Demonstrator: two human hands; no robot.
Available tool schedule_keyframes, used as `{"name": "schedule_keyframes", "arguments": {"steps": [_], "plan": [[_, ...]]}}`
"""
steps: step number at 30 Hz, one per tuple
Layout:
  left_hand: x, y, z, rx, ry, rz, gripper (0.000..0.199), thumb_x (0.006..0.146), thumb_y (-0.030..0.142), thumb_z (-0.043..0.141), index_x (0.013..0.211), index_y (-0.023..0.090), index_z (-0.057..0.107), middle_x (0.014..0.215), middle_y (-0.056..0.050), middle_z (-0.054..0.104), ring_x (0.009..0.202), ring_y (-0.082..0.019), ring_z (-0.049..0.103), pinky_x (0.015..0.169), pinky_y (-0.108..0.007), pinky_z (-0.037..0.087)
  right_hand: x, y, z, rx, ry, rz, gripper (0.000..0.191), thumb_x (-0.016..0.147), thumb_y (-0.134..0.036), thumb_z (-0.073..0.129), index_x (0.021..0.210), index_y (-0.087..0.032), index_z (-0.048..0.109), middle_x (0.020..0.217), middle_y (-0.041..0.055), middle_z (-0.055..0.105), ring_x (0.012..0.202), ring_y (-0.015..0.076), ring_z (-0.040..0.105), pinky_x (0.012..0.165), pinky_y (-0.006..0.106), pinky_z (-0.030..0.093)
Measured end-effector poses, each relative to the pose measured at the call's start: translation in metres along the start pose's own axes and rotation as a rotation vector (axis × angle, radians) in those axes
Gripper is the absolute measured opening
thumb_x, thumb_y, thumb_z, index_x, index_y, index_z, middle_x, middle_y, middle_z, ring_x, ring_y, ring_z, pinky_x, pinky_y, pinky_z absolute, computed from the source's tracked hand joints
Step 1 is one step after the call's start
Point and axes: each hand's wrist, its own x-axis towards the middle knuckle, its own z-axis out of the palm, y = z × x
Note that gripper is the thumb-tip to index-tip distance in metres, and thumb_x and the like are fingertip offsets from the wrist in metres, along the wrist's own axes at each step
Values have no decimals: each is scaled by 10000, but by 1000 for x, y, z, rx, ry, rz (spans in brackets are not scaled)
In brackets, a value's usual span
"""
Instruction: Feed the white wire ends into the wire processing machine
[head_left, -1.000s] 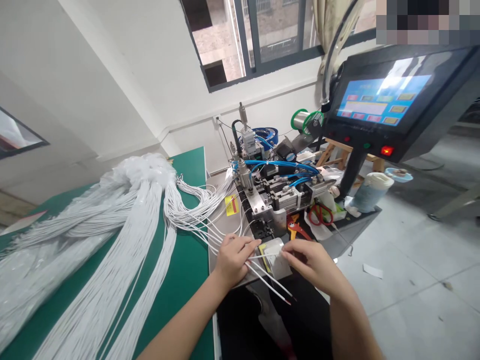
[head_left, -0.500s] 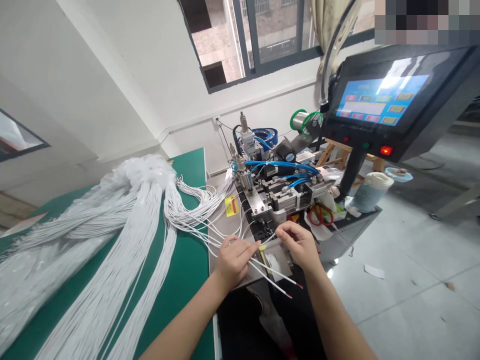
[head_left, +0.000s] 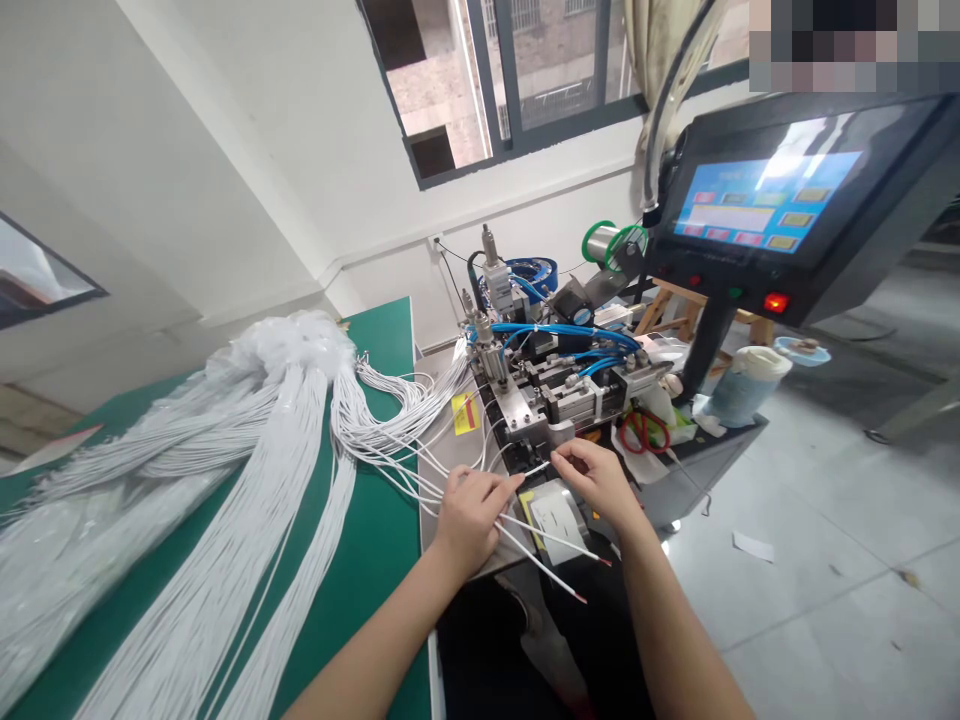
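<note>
Between my two hands a white cable runs at the front of the machine. My left hand is closed on white cables at the machine's edge; two of them stick out below it to the right, with reddish ends. My right hand pinches the tip of the upper cable between thumb and fingers. Below the fingers is a metal plate with a white label. A long bundle of white cables leads from the left to my left hand.
A green table on the left bears more cable bundles, partly in clear plastic. A touch screen stands at the right on a post. Red-handled scissors and a jar lie beyond my right hand.
My hands have hardly moved and keep their hold. The two loose cable ends have shifted slightly, and the labelled plate under them shows more fully.
</note>
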Motion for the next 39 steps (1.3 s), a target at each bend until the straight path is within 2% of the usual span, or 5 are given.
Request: {"name": "schedule_keyframes", "arguments": {"steps": [8, 17, 24, 32, 39], "plan": [[1, -4, 5, 12, -87, -70, 431, 809, 87, 470, 1183, 256, 602, 890, -54, 617, 870, -192, 541, 847, -391, 339, 7, 14, 9, 233, -130, 135, 257, 821, -386, 511, 659, -187, 525, 591, -39, 448, 562, 118, 421, 547, 232, 325], [3, 0, 5, 25, -87, -84, 391, 798, 86, 482, 1119, 246, 637, 862, -51, 613, 850, -194, 534, 839, -390, 341, 8, 25, 27, 543, -86, 393, 210, 691, -356, 535, 581, -179, 501, 500, -63, 371, 462, 84, 298, 465, 218, 218], [4, 2, 2, 5, 0, -109, 326, 788, 90, 498, 1023, 237, 668, 872, -46, 630, 873, -193, 550, 869, -405, 342, -1, 22, 23, 536, -59, 379, 328, 738, -450, 589, 589, -179, 477, 531, -55, 384, 490, 90, 328, 483, 223, 247], [4, 3, 1, 38, 35, -154, 262, 801, 133, 515, 983, 244, 666, 1033, -46, 659, 1001, -213, 562, 948, -433, 326, -22, 7, -2, 212, 125, 298, 410, 802, -549, 555, 638, -175, 519, 556, -36, 409, 531, 116, 369, 508, 239, 281], [3, 2, -1, 47, 19, -162, 365, 868, 183, 455, 1214, 240, 556, 1226, -79, 589, 1120, -227, 516, 996, -454, 280, -35, -30, -26, 262, -114, 210, 307, 872, -436, 530, 740, -164, 587, 646, -2, 521, 587, 123, 441, 534, 230, 344]]}}
